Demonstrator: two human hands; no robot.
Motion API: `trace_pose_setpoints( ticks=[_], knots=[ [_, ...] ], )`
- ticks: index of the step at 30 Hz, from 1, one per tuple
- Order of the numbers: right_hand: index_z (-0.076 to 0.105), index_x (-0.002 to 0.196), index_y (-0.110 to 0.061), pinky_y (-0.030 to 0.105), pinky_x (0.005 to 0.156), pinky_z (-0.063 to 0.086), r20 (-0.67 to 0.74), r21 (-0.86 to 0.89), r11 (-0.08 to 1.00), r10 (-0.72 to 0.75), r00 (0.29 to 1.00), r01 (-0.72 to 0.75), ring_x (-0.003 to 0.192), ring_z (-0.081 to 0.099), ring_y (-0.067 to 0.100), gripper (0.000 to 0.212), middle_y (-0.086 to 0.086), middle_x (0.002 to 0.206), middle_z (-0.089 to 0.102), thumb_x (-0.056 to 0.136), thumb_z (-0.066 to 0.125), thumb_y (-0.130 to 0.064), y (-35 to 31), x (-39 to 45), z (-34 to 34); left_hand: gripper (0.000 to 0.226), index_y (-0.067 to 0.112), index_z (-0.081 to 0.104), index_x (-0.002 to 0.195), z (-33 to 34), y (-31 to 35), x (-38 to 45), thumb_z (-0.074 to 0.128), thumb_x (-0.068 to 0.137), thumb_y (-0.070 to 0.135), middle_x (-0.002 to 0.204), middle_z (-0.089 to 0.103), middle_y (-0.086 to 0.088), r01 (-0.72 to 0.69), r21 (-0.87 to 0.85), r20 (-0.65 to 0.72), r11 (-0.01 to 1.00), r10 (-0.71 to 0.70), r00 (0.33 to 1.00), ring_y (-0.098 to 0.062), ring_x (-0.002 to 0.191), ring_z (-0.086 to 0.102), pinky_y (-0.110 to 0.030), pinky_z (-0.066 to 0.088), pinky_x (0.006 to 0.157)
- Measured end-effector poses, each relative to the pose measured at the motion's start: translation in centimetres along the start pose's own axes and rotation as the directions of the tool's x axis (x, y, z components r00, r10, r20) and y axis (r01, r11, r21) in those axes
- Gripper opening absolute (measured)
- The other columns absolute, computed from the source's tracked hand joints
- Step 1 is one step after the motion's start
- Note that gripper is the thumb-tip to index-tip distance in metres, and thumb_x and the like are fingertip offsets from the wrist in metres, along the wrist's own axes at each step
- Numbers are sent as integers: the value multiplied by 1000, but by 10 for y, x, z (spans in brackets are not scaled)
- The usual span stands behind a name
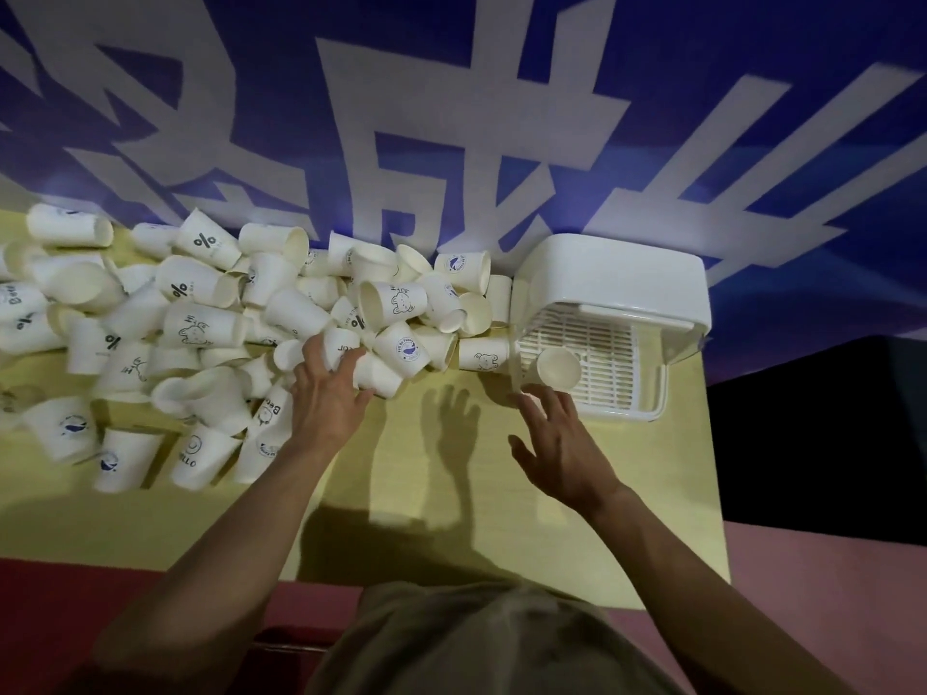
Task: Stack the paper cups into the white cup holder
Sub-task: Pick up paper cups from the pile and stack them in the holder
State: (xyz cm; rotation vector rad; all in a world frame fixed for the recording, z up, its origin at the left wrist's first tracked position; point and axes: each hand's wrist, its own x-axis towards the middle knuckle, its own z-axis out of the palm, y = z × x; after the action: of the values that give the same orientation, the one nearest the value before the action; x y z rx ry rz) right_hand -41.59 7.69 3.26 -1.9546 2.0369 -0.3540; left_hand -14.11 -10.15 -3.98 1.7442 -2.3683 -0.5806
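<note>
We count one white cup holder (617, 288) at the 2 o'clock side of the yellow table (451, 519), lying with its grated tray (592, 363) facing us. One paper cup (557, 366) sits inside it on the grate, mouth toward us. The loose pile of paper cups (200, 323) runs from 9 to 12 o'clock; we cannot give an exact count, but several dozen show, printed with percent signs, bears, whales and "HELLO".

We see two hands. The left hand (328, 393) is at the near edge of the pile, fingers spread and bent over a cup lying on its side (378, 376); we cannot tell whether it has hold of it. The right hand (562, 443) hangs with fingers spread, holding nothing; the cup in the holder lies just beyond its fingertips at 12 o'clock.

A blue banner with white characters (451, 117) rises behind the table.
</note>
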Motion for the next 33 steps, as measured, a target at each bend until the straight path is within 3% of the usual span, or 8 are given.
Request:
trace_pose_setpoints(
  ticks=[8,11,16,21,24,28,31,33],
  knots=[
    [55,138,-9,57,91,50,-15,-92,989,-117,993,115,123,44,47,54,29,147,39,89,66,-27,-45,92,7,41,28,63,127,-30,-3,-29,73,88,34,143,36,-13,-106,-191,-120,976,84,989,-40,121,50,-52,58,84],
    [58,136,-12,60,98,48,-2,-117,978,-175,985,174,130,41,51,51,33,150,36,89,68,-29,-78,133,21,40,30,61,130,-43,-4,-60,69,91,32,146,34,-9,-90,-257,-118,962,61,991,-34,125,50,-46,57,90],
    [62,128,-13,67,98,48,40,-199,973,-111,993,117,136,38,58,42,35,155,32,88,70,-26,-121,175,50,44,31,60,135,-59,-16,-102,62,91,35,147,31,-2,-25,-451,-71,892,-8,997,-19,132,40,-36,43,106],
    [48,141,6,72,95,47,62,-245,969,-19,998,34,134,39,61,57,35,152,39,92,61,-20,-120,185,60,53,26,62,134,-54,-34,-131,79,84,21,145,35,-7,-42,-491,-95,870,-5,995,-30,134,46,-43,54,99],
    [44,144,6,67,93,51,33,-187,981,-53,998,59,131,44,52,70,26,149,45,91,67,-32,-115,173,47,60,31,61,133,-52,-38,-136,84,79,22,145,34,-3,20,-473,-41,881,-45,998,-29,130,50,-43,56,96],
    [52,141,-2,48,100,49,-107,-41,996,-82,991,78,122,52,35,76,16,142,55,85,75,-47,-104,138,13,52,31,62,130,-47,-36,-132,79,82,28,143,34,-4,-85,-489,-49,868,70,996,-25,131,46,-44,56,96],
    [58,133,-3,41,97,48,-196,40,999,-28,980,36,115,56,31,72,12,135,57,82,79,-49,-82,96,-9,49,47,57,128,-50,-20,-121,75,84,32,143,23,10,43,-494,103,868,10,995,-7,122,42,-34,49,99],
    [58,131,-5,37,96,51,-227,101,995,51,972,-29,115,57,27,69,8,133,57,81,82,-47,-65,64,-22,54,50,54,130,-50,-4,-115,76,86,29,141,21,11,13,-450,125,893,49,991,-7,115,45,-30,49,97]
  ],
)
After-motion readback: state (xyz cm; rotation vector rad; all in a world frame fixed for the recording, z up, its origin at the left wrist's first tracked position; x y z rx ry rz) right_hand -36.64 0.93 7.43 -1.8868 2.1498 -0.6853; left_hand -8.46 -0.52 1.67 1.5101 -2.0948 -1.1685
